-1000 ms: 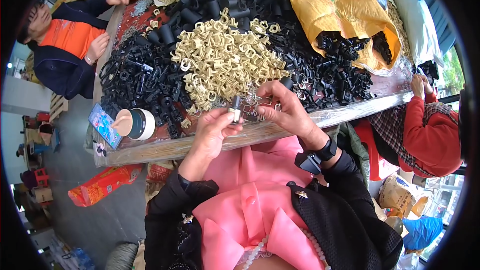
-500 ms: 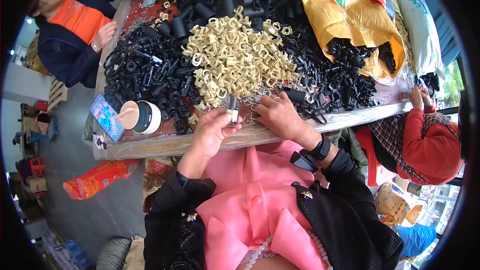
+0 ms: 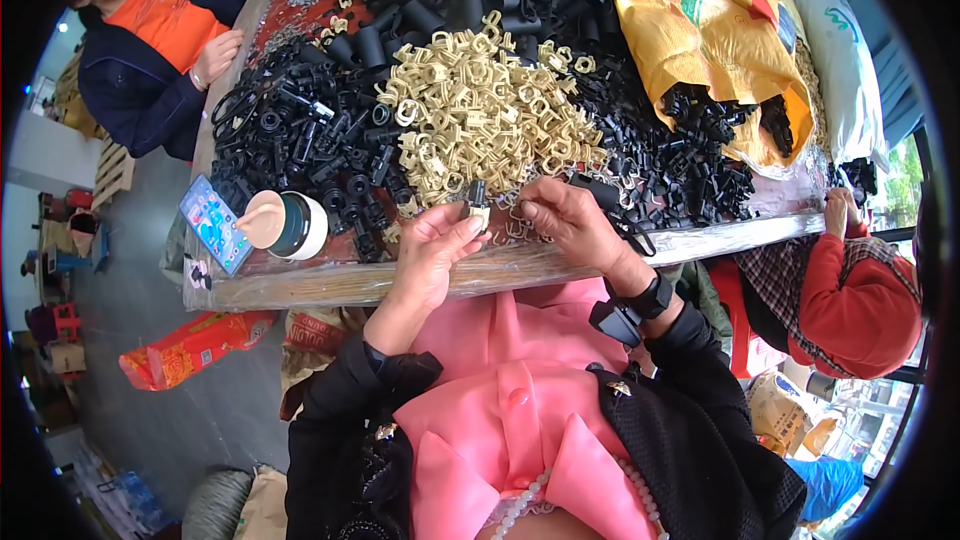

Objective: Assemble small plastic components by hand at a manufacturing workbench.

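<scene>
Co-worker's hand [image 3: 215,57], far left: rested on the table edge.
Phone [image 3: 215,230]: laid screen up at the left corner, presumably to be seen without crowding the work.
Cup [image 3: 312,230]: stood beside the phone, pale lid tilted against it; apparently kept clear of both hands.
Black fittings [image 3: 290,155]: heaped loose behind the cup, probably within the left arm's reach.
Left hand [image 3: 432,248]: raised by the near table edge [image 3: 340,285]; thumb and fingers clamped on a small part.
Small part [image 3: 478,208]: held in the left fingertips, black end up, cream portion below; the grip is kept low, seemingly so that the top is left exposed.
Cream clips [image 3: 490,125]: piled centrally, just beyond the hands, likely for access by either.
Right hand [image 3: 575,225]: held near the small part, apart from it; fingers curled, but whether anything is pinched cannot be told.
Metal clips [image 3: 517,230]: scattered between the hands, close to the fingertips.
Black pieces [image 3: 690,165]: spread on the right, below a yellow sack [image 3: 690,10], whose mouth is turned tableward, perhaps for easy spilling.
</scene>
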`<act>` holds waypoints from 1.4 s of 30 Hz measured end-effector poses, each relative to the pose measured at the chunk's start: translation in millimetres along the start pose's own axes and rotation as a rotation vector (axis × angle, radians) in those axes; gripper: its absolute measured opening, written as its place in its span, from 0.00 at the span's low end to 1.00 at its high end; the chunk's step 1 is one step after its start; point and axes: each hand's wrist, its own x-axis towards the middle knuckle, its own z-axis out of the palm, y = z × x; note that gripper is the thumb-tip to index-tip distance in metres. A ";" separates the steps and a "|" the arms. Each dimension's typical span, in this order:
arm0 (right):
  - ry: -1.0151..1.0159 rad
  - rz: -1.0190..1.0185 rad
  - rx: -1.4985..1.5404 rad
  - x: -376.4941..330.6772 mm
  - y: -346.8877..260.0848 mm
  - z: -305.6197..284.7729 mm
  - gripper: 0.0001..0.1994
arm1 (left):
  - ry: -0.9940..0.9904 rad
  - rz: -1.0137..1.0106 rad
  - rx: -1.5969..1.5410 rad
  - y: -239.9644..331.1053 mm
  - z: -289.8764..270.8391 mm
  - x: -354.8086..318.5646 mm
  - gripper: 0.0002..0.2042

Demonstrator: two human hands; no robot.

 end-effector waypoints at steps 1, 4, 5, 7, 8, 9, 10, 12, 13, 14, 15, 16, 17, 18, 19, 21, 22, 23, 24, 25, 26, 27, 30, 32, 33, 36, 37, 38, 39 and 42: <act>-0.025 0.020 0.158 -1.3 1.2 1.3 0.06 | 0.010 -0.013 -0.016 0.6 2.7 -0.7 0.11; -0.074 0.058 0.475 -4.7 -2.5 2.4 0.07 | -0.024 -0.046 -0.039 -0.2 9.1 -2.2 0.12; -0.090 0.053 0.526 -6.3 -6.4 0.6 0.07 | -0.041 -0.063 -0.052 -0.1 10.8 -2.9 0.12; -0.122 0.042 0.628 -8.6 -16.0 -2.2 0.07 | -0.046 -0.072 -0.068 1.3 14.1 -4.9 0.12; -0.120 0.040 0.628 -10.1 -17.3 -0.8 0.07 | -0.050 -0.081 -0.086 2.1 15.8 -6.0 0.13; -0.124 0.042 0.727 -11.6 -18.5 1.0 0.07 | -0.054 -0.091 -0.104 2.8 17.4 -7.0 0.13; -0.128 0.044 0.825 -13.2 -19.4 2.6 0.07 | -0.055 -0.089 -0.102 3.2 19.1 -8.4 0.13; -0.127 0.045 0.924 -17.6 -18.8 3.4 0.06 | -0.057 -0.115 -0.084 3.0 23.1 -11.2 0.13; -0.114 0.049 0.839 -19.9 -17.5 3.3 0.07 | -0.057 -0.127 -0.075 2.7 24.4 -12.4 0.13; -0.100 0.054 0.754 -22.2 -16.3 3.1 0.07 | -0.059 -0.127 -0.073 1.9 24.9 -12.9 0.13; -0.086 0.059 0.670 -24.0 -15.8 2.9 0.08 | -0.066 -0.129 -0.069 0.5 24.9 -13.0 0.13; -0.084 0.056 0.670 -24.8 -18.6 1.5 0.08 | -0.071 -0.130 -0.065 -0.2 24.7 -13.1 0.13; -0.030 0.046 0.529 -25.2 -24.2 -1.3 0.08 | -0.075 -0.130 -0.061 0.2 25.5 -13.7 0.13; 0.024 0.037 0.388 -25.4 -29.9 -3.9 0.08 | -0.076 -0.130 -0.059 0.1 26.6 -14.6 0.13; 0.077 0.028 0.247 -25.6 -32.7 -4.8 0.08 | -0.087 -0.131 -0.060 -0.3 28.5 -15.9 0.13; 0.119 -0.009 0.242 -26.1 -31.4 -2.5 0.08 | -0.111 -0.135 -0.063 0.2 32.6 -17.6 0.12; 0.160 -0.044 0.235 -26.4 -30.0 -1.0 0.08 | -0.112 -0.134 -0.061 0.4 33.1 -17.5 0.12; 0.200 -0.079 0.229 -26.7 -28.8 0.4 0.08 | -0.119 -0.146 -0.074 0.5 33.3 -17.2 0.12; 0.202 -0.079 0.229 -27.2 -28.1 1.7 0.08 | -0.126 -0.158 -0.088 0.5 33.3 -16.9 0.12; 0.213 -0.081 0.258 -27.9 -27.4 3.0 0.08 | -0.133 -0.170 -0.102 0.5 33.4 -16.5 0.12; 0.223 -0.082 0.286 -28.4 -26.8 4.5 0.07 | -0.133 -0.170 -0.101 0.5 33.3 -16.4 0.12; 0.233 -0.084 0.315 -28.8 -25.7 5.5 0.07 | -0.131 -0.186 -0.113 0.4 33.3 -16.2 0.12; 0.217 -0.102 0.401 -28.9 -18.4 7.4 0.07 | -0.128 -0.222 -0.136 -0.2 33.5 -15.4 0.12; 0.207 -0.112 0.445 -28.6 -16.7 7.6 0.07 | -0.116 -0.247 -0.184 -1.7 32.3 -14.9 0.11; 0.200 -0.104 0.467 -28.6 -16.5 7.4 0.07 | -0.111 -0.259 -0.208 -2.3 31.8 -14.6 0.11; 0.188 -0.087 0.511 -28.8 -15.6 6.7 0.08 | -0.126 -0.276 -0.254 -4.0 29.6 -12.7 0.10; 0.186 -0.098 0.494 -28.7 -15.0 6.3 0.09 | -0.134 -0.285 -0.277 -4.1 29.2 -12.1 0.10; 0.184 -0.109 0.477 -28.4 -14.4 6.0 0.09 | -0.134 -0.286 -0.277 -3.9 29.0 -11.5 0.10; 0.182 -0.120 0.460 -28.1 -13.9 5.8 0.10 | -0.138 -0.287 -0.256 -3.6 28.9 -10.8 0.11; 0.187 -0.152 0.388 -26.8 -12.1 5.3 0.10 | -0.147 -0.288 -0.213 -3.2 29.3 -9.6 0.11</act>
